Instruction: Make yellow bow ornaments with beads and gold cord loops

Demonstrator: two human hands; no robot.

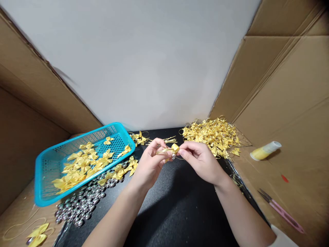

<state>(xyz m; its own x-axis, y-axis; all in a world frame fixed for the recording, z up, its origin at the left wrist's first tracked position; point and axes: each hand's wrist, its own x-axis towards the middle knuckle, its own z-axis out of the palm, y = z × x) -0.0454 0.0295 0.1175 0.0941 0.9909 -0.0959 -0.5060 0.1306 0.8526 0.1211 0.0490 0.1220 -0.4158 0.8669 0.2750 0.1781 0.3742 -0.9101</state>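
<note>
Over the black work surface (164,202), my two hands meet at a yellow ribbon bow (175,148). A small silver bell (173,156) hangs just under the bow. My left hand (154,159) is closed, its fingers pinching gold elastic cord (164,151) beside the bow. The thumb and forefinger of my right hand (199,156) pinch the bow's right side. How the cord, bow and bell are joined is partly hidden by my fingers.
At left a blue basket (41,171) holds yellow bows, with loose silver bells (79,206) before it. A heap of finished-looking bows (213,133) lies back right. Farther right are pink-handled thread snips (282,211) and a thread spool (266,151). Cardboard walls stand both sides.
</note>
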